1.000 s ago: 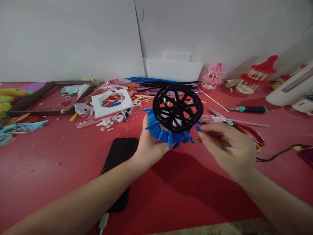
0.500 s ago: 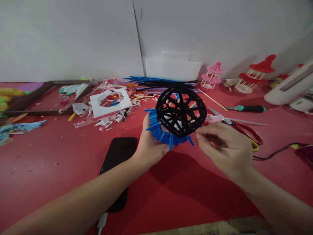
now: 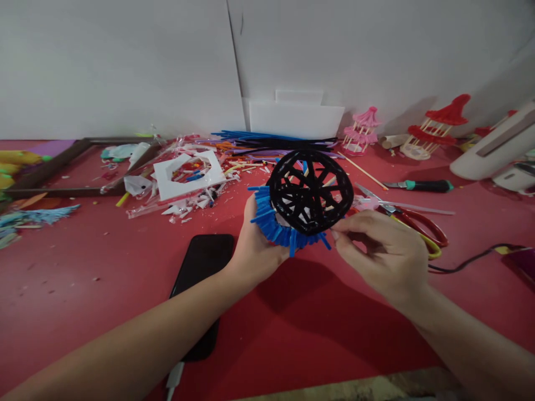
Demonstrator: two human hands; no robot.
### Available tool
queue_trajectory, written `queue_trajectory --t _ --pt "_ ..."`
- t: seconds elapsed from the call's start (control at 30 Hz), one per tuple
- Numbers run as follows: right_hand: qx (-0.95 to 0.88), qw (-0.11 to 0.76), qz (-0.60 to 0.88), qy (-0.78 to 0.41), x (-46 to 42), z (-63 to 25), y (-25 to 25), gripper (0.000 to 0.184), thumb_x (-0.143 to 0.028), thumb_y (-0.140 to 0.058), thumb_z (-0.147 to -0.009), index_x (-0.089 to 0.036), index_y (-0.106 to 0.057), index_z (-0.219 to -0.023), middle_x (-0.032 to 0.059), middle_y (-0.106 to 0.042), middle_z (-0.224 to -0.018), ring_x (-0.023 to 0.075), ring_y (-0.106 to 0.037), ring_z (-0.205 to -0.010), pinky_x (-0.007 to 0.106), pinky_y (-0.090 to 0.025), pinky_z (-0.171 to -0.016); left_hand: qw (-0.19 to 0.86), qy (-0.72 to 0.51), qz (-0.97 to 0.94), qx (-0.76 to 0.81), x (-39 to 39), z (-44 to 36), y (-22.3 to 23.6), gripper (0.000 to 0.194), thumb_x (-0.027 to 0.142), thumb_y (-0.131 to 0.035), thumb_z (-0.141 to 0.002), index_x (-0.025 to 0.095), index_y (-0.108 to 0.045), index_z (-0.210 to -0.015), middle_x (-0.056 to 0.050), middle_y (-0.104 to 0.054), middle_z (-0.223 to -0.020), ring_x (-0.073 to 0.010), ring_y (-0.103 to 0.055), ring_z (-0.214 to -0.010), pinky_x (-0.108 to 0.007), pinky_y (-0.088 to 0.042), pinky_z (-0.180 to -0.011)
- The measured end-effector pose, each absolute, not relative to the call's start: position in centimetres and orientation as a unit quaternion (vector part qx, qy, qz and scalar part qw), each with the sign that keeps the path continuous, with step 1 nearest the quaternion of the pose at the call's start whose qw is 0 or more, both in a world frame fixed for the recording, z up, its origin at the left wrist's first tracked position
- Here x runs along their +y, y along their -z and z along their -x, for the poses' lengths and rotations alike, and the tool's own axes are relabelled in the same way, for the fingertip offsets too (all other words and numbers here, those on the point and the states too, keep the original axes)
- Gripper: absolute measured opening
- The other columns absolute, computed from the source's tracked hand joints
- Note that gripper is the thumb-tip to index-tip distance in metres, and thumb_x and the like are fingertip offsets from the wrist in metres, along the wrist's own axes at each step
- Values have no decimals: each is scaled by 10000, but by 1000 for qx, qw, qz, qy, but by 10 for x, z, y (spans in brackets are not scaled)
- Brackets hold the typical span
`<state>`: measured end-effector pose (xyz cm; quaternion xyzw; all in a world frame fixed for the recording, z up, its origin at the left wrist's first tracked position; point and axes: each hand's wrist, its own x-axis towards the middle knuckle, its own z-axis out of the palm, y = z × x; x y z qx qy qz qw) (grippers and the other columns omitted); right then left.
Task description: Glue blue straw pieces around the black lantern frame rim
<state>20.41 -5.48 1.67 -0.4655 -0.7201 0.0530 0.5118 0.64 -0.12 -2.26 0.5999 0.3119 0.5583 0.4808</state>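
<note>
Head view: two bare hands with a craft piece held above a red table (image 3: 125, 312). The piece consists of a black lattice disc (image 3: 313, 189), its struts radiating from a central hub, set over a blue fringe (image 3: 267, 223) of short strips. The left hand (image 3: 256, 253) is curled about the fringe from the left and below, gripping it; its far fingers are hidden. The right hand (image 3: 382, 259) has thumb and forefinger drawn together in a pinch at the disc's near right edge; whether anything lies between the tips cannot be told. Left of the piece, a dark phone (image 3: 204, 259) lies partly beneath the left forearm. Right, beyond the right hand, lie scissors (image 3: 390, 210) with red-and-yellow handles and a knife (image 3: 430, 185) with a black-and-green grip. Behind, from left to right: a white cut-out sheet (image 3: 215, 174) among coloured scraps, a bundle of blue and black stems (image 3: 267, 137), a pink tower (image 3: 368, 118) and a red tower (image 3: 430, 135).
</note>
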Motion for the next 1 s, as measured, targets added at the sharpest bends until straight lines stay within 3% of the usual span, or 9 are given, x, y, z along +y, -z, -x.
queue_trajectory --t 0.27,0.47,0.57,0.8,1.0 --pt "-717 509 473 -55 -55 -204 -15 157 -95 -669 -855 -242 -722 -877 -33 -727 -766 119 -686 -695 244 -564 -655 452 -562 -615 319 -1 -5 27 772 137 -872 -607 282 -489 -1262 -47 -630 -1137 -268 -673 -1066 -443 -580 -955" --pt "-733 495 466 -36 -53 -206 -16 115 -135 -654 -904 -231 -713 -929 5 -721 -836 140 -682 -761 284 -572 -722 444 -558 -606 352 0 -5 19 745 273 -972 -554 280 -513 -1141 -60 -679 -1167 -337 -680 -1196 -525 -577 -1041" --pt "-734 486 475 -12 -49 -210 -13 92 -165 -632 -926 -224 -695 -958 23 -699 -856 151 -652 -752 306 -558 -711 458 -546 -579 395 -2 -5 12 582 344 -953 -618 263 -572 -1050 -68 -723 -1108 -360 -684 -1229 -581 -552 -1091" --pt "-845 263 462 -58 -29 -232 6 177 -135 -581 -933 -224 -732 -906 42 -752 -921 205 -715 -902 366 -584 -847 511 -565 -491 422 -3 -4 10 489 359 -965 -625 247 -609 -941 -71 -759 -1129 -330 -743 -1112 -578 -595 -1045" --pt "-848 212 474 -109 -23 -235 13 178 -107 -608 -927 -209 -747 -971 68 -715 -953 222 -686 -944 389 -569 -879 499 -576 -514 393 -2 -5 11 458 352 -963 -654 248 -633 -954 -42 -739 -991 -331 -723 -1138 -617 -559 -1085"
